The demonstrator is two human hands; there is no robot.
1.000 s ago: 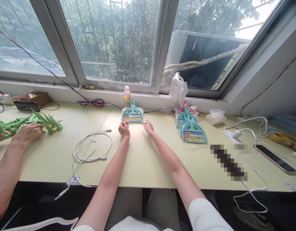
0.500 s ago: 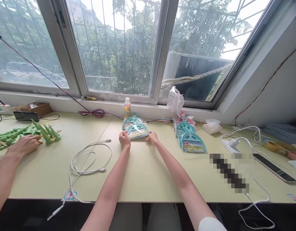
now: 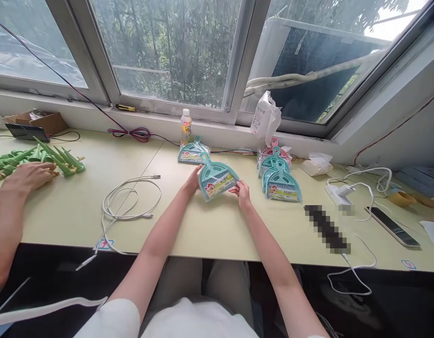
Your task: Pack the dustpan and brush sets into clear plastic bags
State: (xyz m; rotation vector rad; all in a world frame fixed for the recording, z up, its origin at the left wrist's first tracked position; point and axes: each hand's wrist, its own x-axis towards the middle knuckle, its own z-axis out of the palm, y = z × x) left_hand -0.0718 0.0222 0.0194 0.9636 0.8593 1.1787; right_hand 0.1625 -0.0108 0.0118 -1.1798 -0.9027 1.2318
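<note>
Both hands now hold a teal dustpan: the left hand [image 3: 193,180], its fingers partly hidden, at the left edge, and the right hand [image 3: 243,192] curled round the lower right corner. The dustpan [image 3: 219,180] is tilted between them. Half a second ago it overlapped the second set [image 3: 193,154]; now it has been drawn nearer and turned, leaving that set beyond the hands, in front of the bottle [image 3: 186,126]. The stack [image 3: 282,183] to the right of the hands has stayed put.

The held dustpan's yellow-green label carries red pictures and dark characters, too small to read. The bottle's yellow label and the print on the white bag [image 3: 264,115], beyond the right hand, are unreadable too. Nearer than the left hand, a blue-framed sticker [image 3: 105,244] on the table [image 3: 210,234] bears an unclear red mark.
</note>
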